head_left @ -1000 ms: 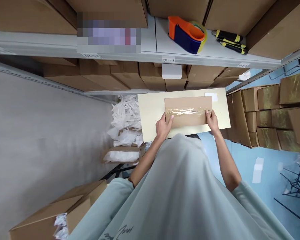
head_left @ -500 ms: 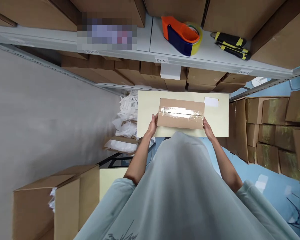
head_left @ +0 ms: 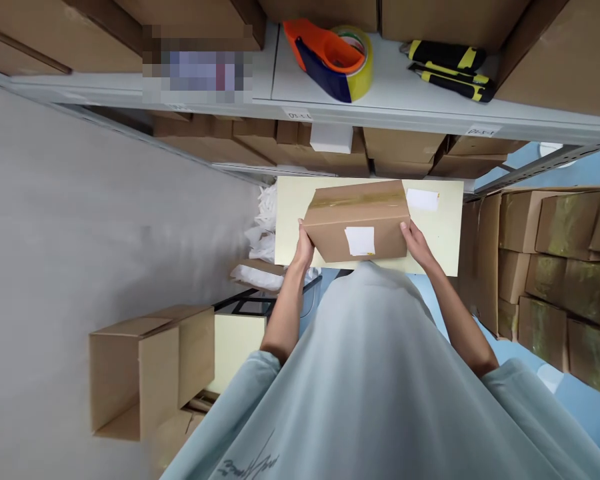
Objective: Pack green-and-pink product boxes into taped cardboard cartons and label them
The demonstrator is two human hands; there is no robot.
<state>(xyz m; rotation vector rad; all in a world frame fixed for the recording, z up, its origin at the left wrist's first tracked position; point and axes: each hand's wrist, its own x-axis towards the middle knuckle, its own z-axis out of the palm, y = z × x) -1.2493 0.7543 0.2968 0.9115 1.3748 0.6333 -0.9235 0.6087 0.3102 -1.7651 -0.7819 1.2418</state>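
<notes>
A taped cardboard box (head_left: 330, 235) is held between my two hands over the pale yellow table (head_left: 443, 247). It is tilted so that its near side shows, with a white label (head_left: 361, 241) on that side and clear tape across the top. My left hand (head_left: 305, 248) grips the left end, thumb at the upper corner. At the right end, my right hand (head_left: 416, 244) is closed on the box, its thumb on the near side. Most of the fingers are hidden behind the box. A white paper (head_left: 423, 199) lies on the table to the right.
On the shelf (head_left: 260, 79) above are an orange and blue tape dispenser (head_left: 330, 60) and box cutters (head_left: 450, 70). Stacked boxes (head_left: 555, 267) stand at right. White packing material (head_left: 265, 233) lies left of the table, and an open carton (head_left: 155, 373) sits lower left.
The box has been tipped, so its labelled side now faces me and its taped top leans away. Both hands moved with it. The view has shifted slightly.
</notes>
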